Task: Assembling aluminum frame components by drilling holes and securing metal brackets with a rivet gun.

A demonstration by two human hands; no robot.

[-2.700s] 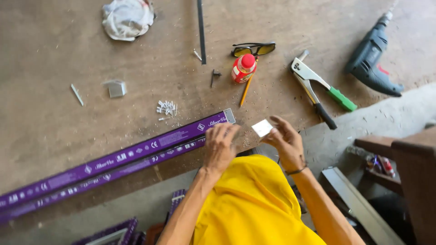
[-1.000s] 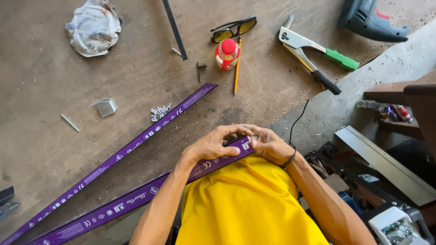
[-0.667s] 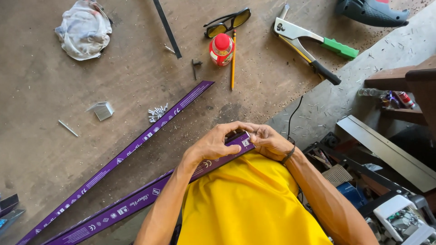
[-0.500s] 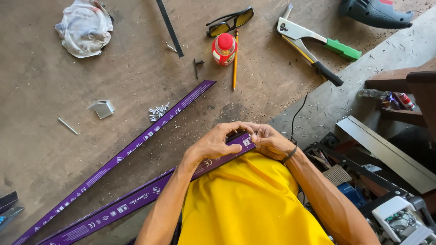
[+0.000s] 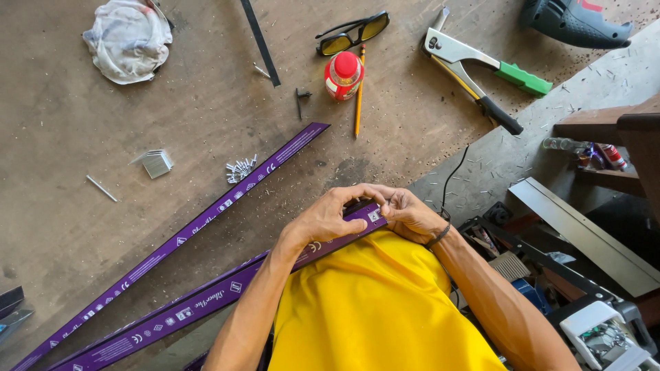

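Both hands, left hand (image 5: 330, 218) and right hand (image 5: 411, 216), clamp the near purple profile (image 5: 206, 302) at its right end, against the body. A second purple profile (image 5: 206, 220) lies untouched further left. The rivet tool (image 5: 474, 65) and rivets (image 5: 239, 167) rest unused on the far floor, so fastening appears outstanding.

Near strip (image 5: 206, 302): lay slantwise on the floor, its upper end at my chest between my left hand (image 5: 330, 218) and right hand (image 5: 411, 216).
Far strip (image 5: 199, 227): lay beyond it, roughly parallel, apart from both hands.
Rivets (image 5: 239, 167): sat in a small heap just left of the far strip, with the small block (image 5: 157, 163) further left.
Rag (image 5: 128, 40): lay far left, well beyond the block.
Bottle (image 5: 343, 74): stood ahead of my hands, the pencil (image 5: 358, 91) just right of it, the glasses (image 5: 352, 32) behind.
Riveter (image 5: 481, 69): lay right of the pencil, with the drill (image 5: 574, 20) beyond it.
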